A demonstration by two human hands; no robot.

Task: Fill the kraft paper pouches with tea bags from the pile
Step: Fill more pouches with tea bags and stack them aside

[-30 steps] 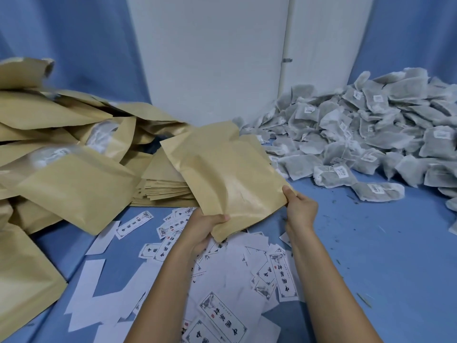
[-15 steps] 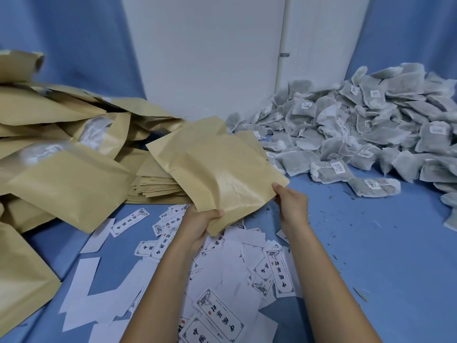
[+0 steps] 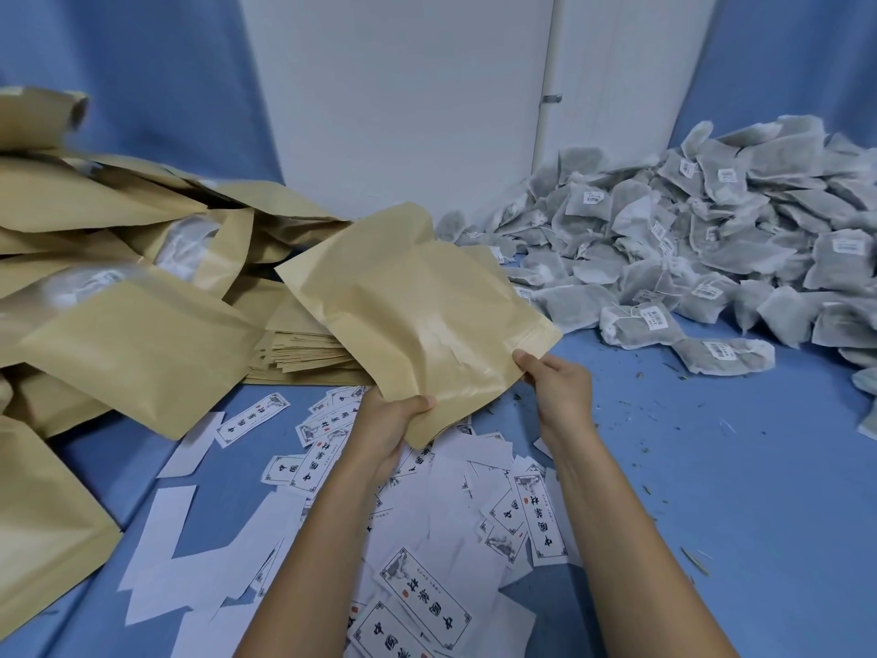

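Head view looked down on a blue tabletop (image 3: 712, 491) where both bare hands held one kraft paper pouch (image 3: 417, 315) above the middle of the surface. The left hand (image 3: 384, 425) was closed on the pouch's near corner, thumb on top and fingers underneath. The right hand (image 3: 555, 387) pinched the same near edge further right, beside the pressed seal strip, its thumb and fingers shut on the paper. That near edge looked like the mouth, though whether it had been parted at all could not be told.

The pouch ran lengthwise away from the hands, up and to the left, with its far end over the stack of flat pouches (image 3: 303, 344) toward the left rear of the tabletop. Pouches that looked already filled (image 3: 128, 363) were heaped along the left edge, and printed paper labels (image 3: 427, 605) were scattered along the near edge under the forearms.

The pile of tea bags (image 3: 688, 258) filled the far right corner, well apart from the pouch and to the right of it. The nearest loose tea bag (image 3: 726, 356) lay off to the right of the right hand, so that hand was the closer one for a reach. By my reading, the left hand would keep the mouth while the right let go to fetch bags, and the opening would need turning toward the right.
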